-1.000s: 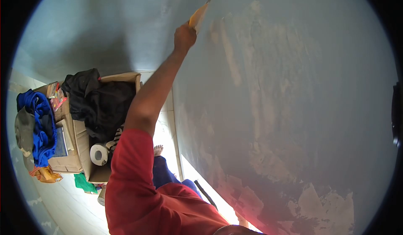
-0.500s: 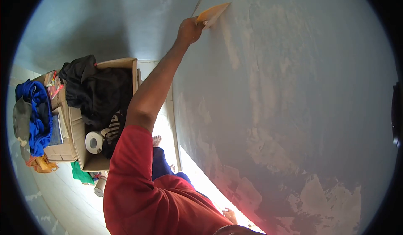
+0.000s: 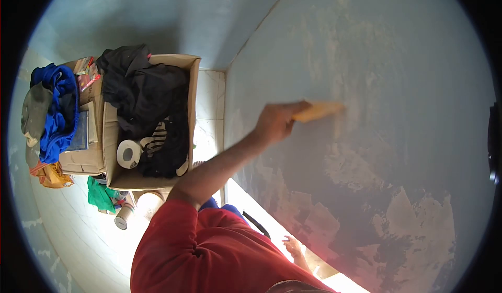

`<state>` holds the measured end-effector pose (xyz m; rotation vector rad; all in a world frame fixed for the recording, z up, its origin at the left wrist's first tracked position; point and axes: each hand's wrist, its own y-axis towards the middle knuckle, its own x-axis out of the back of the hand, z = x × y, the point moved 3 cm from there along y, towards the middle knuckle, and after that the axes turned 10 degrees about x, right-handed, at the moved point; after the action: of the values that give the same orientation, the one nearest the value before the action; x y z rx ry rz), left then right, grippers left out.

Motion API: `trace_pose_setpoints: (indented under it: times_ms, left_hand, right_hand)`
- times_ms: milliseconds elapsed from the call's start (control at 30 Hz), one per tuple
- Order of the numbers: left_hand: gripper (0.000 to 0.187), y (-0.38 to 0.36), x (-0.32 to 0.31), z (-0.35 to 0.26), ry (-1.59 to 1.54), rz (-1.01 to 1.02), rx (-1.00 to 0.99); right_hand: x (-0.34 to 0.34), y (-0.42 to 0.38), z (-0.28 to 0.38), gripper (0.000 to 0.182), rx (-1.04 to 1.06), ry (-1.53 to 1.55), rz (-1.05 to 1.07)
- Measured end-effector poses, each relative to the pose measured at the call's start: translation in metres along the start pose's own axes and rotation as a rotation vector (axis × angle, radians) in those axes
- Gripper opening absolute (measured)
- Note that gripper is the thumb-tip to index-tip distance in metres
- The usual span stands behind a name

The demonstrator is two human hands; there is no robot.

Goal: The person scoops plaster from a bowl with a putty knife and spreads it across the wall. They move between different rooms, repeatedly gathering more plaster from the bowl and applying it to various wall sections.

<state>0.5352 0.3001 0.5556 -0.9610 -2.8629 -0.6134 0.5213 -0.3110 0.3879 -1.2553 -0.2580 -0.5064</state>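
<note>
My left hand [image 3: 277, 121] reaches out from a red sleeve and grips a flat orange-yellow scraper [image 3: 319, 111], blurred, whose far edge is at the blue-grey wall [image 3: 418, 110]. Pale, uneven patches of filler [image 3: 361, 167] mark the wall around and below the tool. Low on the right side of my body, my right hand [image 3: 294, 246] is beside the foot of the wall with its fingers apart; strong glare lies around it.
Left of my arm stands a cardboard box [image 3: 110, 146] with black cloth [image 3: 151, 94] and a white roll [image 3: 128, 154]. Beside it lie blue clothing [image 3: 60, 112], a green cloth [image 3: 99, 193] and a can [image 3: 124, 217]. A dark curved strip [image 3: 256, 224] shows near my right hand.
My left hand and the scraper have moved down and to the right along the wall. The view has shifted, and more of my right hand and forearm shows.
</note>
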Motion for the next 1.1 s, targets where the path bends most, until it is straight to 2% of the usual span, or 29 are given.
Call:
trace_pose_setpoints:
  times_ms: [67, 100, 133, 167, 200, 267, 367, 433, 467, 633, 767, 833, 967, 1000, 1033, 1067, 1100]
  left_hand:
    - [0.046, -0.032, 0.004, -0.010, 0.023, 0.047, 0.005]
    - [0.041, -0.044, 0.007, -0.011, -0.057, 0.089, 0.077]
    - [0.036, -0.048, 0.010, -0.008, -0.137, 0.131, 0.143]
    - [0.029, -0.042, 0.015, 0.008, -0.129, 0.068, 0.267]
    - [0.026, -0.036, 0.018, 0.029, -0.124, 0.014, 0.398]
    - [0.029, -0.004, 0.023, 0.072, -0.193, -0.097, 0.506]
    - [0.031, 0.042, 0.024, 0.102, -0.225, -0.166, 0.477]
    - [0.031, 0.067, 0.020, 0.109, -0.174, -0.199, 0.466]
    - [0.031, 0.078, 0.019, 0.106, -0.178, -0.195, 0.468]
    - [0.023, 0.115, 0.012, 0.082, -0.161, -0.201, 0.442]
    - [0.022, 0.121, -0.012, 0.067, -0.138, -0.238, 0.435]
    - [0.026, 0.118, -0.032, 0.058, -0.024, -0.453, 0.140]
    - [0.032, 0.072, -0.051, 0.040, -0.062, -0.456, 0.150]
    - [0.030, 0.053, -0.044, 0.031, -0.100, -0.408, 0.088]
    - [0.029, 0.045, -0.034, 0.028, -0.139, -0.365, 0.025]
    - [0.029, 0.047, -0.020, 0.030, -0.134, -0.376, 0.025]
    - [0.026, 0.054, -0.005, 0.038, -0.123, -0.334, 0.166]
  right_hand:
    - [0.002, 0.006, 0.013, 0.056, -0.028, -0.072, 0.003]
    - [0.007, 0.015, -0.006, 0.056, -0.029, -0.082, -0.003]
    - [0.010, 0.025, -0.022, 0.057, 0.055, 0.017, -0.014]
    - [0.012, 0.033, -0.034, 0.059, 0.138, 0.119, -0.024]
    - [0.013, 0.025, -0.021, 0.059, 0.134, 0.198, -0.065]
    - [0.015, 0.008, -0.004, 0.059, 0.090, 0.203, -0.064]
    - [0.006, -0.003, 0.005, 0.059, 0.017, 0.179, -0.111]
    - [0.001, -0.024, 0.039, 0.060, -0.073, -0.028, -0.098]
    - [-0.004, -0.033, 0.048, 0.060, -0.087, 0.014, -0.098]
    - [-0.019, -0.038, 0.026, 0.060, -0.139, 0.019, -0.076]
    - [-0.026, -0.045, 0.029, 0.058, -0.154, 0.018, -0.104]
    - [-0.027, -0.045, 0.026, 0.057, -0.171, 0.014, -0.120]
    - [-0.041, -0.048, 0.003, 0.055, -0.211, 0.088, -0.136]
    - [-0.046, -0.044, 0.006, 0.053, -0.094, -0.025, 0.022]
    - [-0.046, -0.043, 0.005, 0.048, -0.157, -0.049, 0.044]
    - [-0.045, -0.050, 0.035, 0.043, -0.220, -0.074, 0.069]
    - [-0.038, -0.035, 0.021, 0.043, -0.209, -0.086, 0.071]
